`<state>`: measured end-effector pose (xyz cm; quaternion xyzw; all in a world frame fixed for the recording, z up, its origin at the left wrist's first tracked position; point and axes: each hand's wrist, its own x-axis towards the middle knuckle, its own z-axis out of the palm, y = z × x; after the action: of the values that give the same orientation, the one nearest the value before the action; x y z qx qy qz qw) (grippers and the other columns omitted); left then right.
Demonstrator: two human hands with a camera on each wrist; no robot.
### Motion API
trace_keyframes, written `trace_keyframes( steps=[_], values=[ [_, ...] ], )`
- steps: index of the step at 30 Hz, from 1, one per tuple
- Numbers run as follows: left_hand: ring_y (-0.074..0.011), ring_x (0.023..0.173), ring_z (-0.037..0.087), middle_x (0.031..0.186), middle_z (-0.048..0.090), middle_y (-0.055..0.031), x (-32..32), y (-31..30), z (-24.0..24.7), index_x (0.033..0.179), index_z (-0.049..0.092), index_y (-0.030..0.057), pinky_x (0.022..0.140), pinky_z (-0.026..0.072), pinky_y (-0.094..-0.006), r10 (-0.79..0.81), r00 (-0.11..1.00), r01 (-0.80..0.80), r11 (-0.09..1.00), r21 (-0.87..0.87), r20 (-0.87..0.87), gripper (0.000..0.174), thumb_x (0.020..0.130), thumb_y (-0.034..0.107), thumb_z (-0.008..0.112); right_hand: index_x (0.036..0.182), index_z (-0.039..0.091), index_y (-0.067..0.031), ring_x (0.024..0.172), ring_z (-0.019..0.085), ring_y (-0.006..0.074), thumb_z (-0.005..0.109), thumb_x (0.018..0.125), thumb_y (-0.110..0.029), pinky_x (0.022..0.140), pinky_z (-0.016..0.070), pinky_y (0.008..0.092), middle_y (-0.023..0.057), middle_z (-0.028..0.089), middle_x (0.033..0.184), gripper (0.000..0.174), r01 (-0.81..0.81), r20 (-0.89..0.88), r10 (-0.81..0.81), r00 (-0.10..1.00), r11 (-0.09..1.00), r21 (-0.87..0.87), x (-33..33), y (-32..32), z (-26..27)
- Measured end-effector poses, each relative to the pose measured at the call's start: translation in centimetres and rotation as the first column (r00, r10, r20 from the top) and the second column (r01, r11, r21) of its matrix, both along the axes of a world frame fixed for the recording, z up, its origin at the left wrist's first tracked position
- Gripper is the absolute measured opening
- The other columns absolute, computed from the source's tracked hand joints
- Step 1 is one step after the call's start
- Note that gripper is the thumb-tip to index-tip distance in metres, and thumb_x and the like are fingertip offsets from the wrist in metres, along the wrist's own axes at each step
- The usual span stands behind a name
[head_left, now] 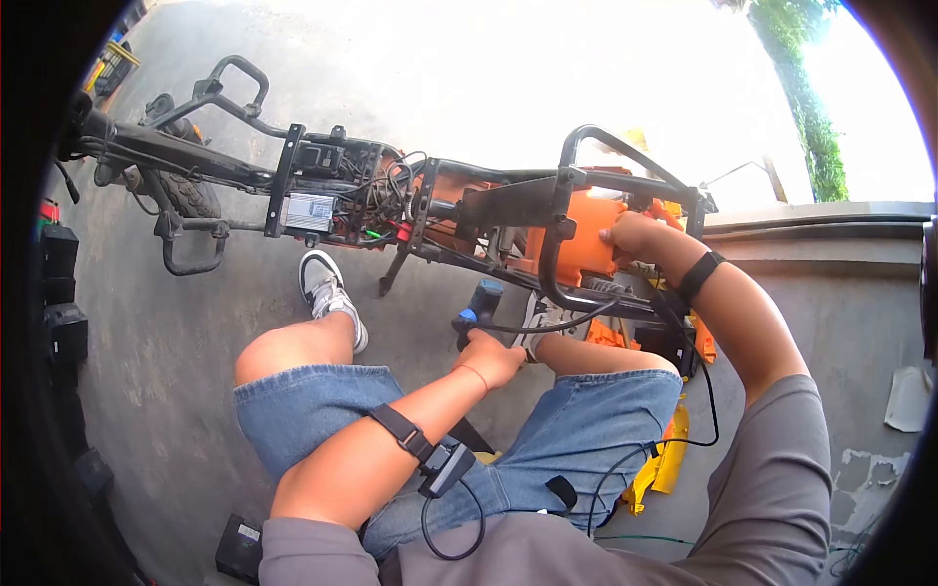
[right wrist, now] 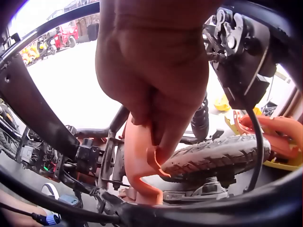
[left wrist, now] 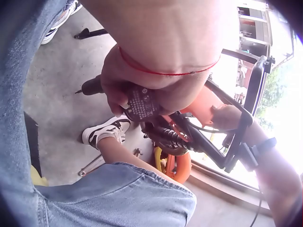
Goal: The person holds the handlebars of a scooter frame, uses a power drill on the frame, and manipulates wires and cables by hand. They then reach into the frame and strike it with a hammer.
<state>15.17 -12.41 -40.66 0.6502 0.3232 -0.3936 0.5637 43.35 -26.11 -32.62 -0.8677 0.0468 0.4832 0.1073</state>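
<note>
My left hand [head_left: 493,359] grips a cordless drill [head_left: 487,291] low between my knees. In the left wrist view the underside of its battery [left wrist: 142,105] faces me, and its nose with a thin bit points left. Inside the looped rear frame bar, my right hand [head_left: 637,237] pinches the edge of an orange plastic fender panel [head_left: 584,234]. Up close in the right wrist view, the fingers of my right hand [right wrist: 151,85] reach over the edge of that orange panel, just ahead of the tyre [right wrist: 213,153]. My palm hides part of it.
The stripped black scooter frame [head_left: 371,181] stretches across in front, with bare wiring and a silver controller box [head_left: 309,212]. Orange and yellow body panels [head_left: 669,454] lie on the floor at right. A wrench [left wrist: 90,165] lies near my shoe. Black boxes [head_left: 61,264] line the left.
</note>
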Motion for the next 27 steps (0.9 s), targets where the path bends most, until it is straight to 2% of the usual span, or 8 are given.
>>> trace_keyframes(
  steps=[4,7,8,10,14,19,23,27],
  values=[
    [-0.0362,0.099,0.067,0.112,0.062,-0.0308,0.3,-0.2,-0.1,0.128,0.031,-0.017,0.085,0.0532,-0.0389,-0.029,0.999,0.028,0.999,0.041,0.026,0.083,0.08,0.04,0.067,0.122,0.05,0.0159,0.092,0.069,0.0347,0.051,0.1,-0.03,0.076,0.0611,0.041,0.028,0.063,0.112,0.051,-0.072,-0.064,0.067,0.996,0.995,-0.072,-1.3,2.3,3.1],
    [-0.0333,0.081,0.07,0.101,0.065,-0.029,0.7,-0.2,0.6,0.126,0.032,-0.0191,0.069,0.0556,-0.0381,-0.002,0.999,0.0,0.999,-0.054,-0.038,0.082,0.08,0.039,0.066,0.11,0.06,0.006,0.082,0.068,0.0217,0.053,0.096,-0.038,0.066,0.0567,0.0353,0.0164,0.066,0.101,0.047,-0.304,0.092,0.316,0.944,0.944,-0.129,-0.4,2.9,7.4],
    [-0.0273,0.059,0.065,0.085,0.066,-0.0228,0.3,-0.9,-1.0,0.122,0.033,-0.0192,0.05,0.0498,-0.0376,0.033,0.999,-0.031,0.999,-0.039,0.039,0.077,0.08,0.037,0.065,0.112,0.062,0.0023,0.082,0.065,0.0177,0.051,0.097,-0.038,0.069,0.0538,0.0322,0.0115,0.067,0.099,0.044,-0.308,0.211,0.297,0.931,0.951,0.021,-2.4,3.6,11.2],
    [-0.0251,0.056,0.062,0.081,0.065,-0.0202,0.4,-0.6,-1.2,0.117,0.037,-0.0181,0.046,0.0467,-0.0371,0.025,0.999,-0.022,0.997,-0.076,0.037,0.072,0.079,0.036,0.064,0.107,0.063,0.0018,0.083,0.065,0.0146,0.051,0.099,-0.03,0.076,0.0523,0.0279,0.0086,0.068,0.094,0.035,-0.174,0.367,0.037,0.93,0.921,0.347,-5.4,2.8,15.5],
    [-0.0193,0.048,0.054,0.072,0.061,-0.0138,0.5,-0.9,-0.5,0.098,0.051,-0.0098,0.04,0.0391,-0.0342,0.053,0.998,-0.051,0.997,-0.055,0.038,0.05,0.079,0.034,0.063,0.1,0.062,0.0009,0.071,0.063,0.0115,0.055,0.098,-0.024,0.068,0.0514,0.025,0.0071,0.067,0.083,0.026,0.005,0.191,-0.173,0.966,0.754,0.657,-13.2,-3.0,18.8],
    [-0.0197,0.05,0.056,0.074,0.061,-0.0127,0.5,-0.6,-3.6,0.094,0.058,-0.0036,0.042,0.041,-0.0329,0.074,0.997,-0.072,0.995,-0.068,0.016,0.044,0.08,0.037,0.062,0.105,0.06,0.0023,0.07,0.063,0.0126,0.057,0.096,-0.02,0.062,0.0504,0.025,0.0078,0.067,0.087,0.024,0.4,-0.2,-0.348,0.916,0.753,0.522,-18.4,-9.6,4.4],
    [-0.0162,0.057,0.061,0.071,0.064,-0.0044,0.3,-0.2,-3.3,0.088,0.063,0.0088,0.044,0.0396,-0.0273,0.151,0.988,-0.151,0.986,-0.07,-0.015,0.027,0.084,0.035,0.062,0.131,0.052,0.002,0.091,0.064,0.0195,0.063,0.09,-0.021,0.07,0.0526,0.0298,0.0124,0.064,0.112,0.048,0.575,-0.135,-0.642,0.755,0.55,0.605,-18.3,-9.3,-10.7],
    [-0.0196,0.06,0.061,0.076,0.062,-0.0063,-0.8,1.2,-3.4,0.096,0.061,0.0067,0.044,0.0381,-0.0275,0.24,0.968,-0.245,0.967,-0.075,-0.074,0.03,0.087,0.035,0.061,0.139,0.042,-0.0061,0.101,0.06,0.0218,0.063,0.086,-0.008,0.086,0.0499,0.0361,0.0092,0.059,0.124,0.057,0.462,0.061,-0.785,0.617,0.424,0.779,-17.8,-5.6,-19.7]
  ],
)
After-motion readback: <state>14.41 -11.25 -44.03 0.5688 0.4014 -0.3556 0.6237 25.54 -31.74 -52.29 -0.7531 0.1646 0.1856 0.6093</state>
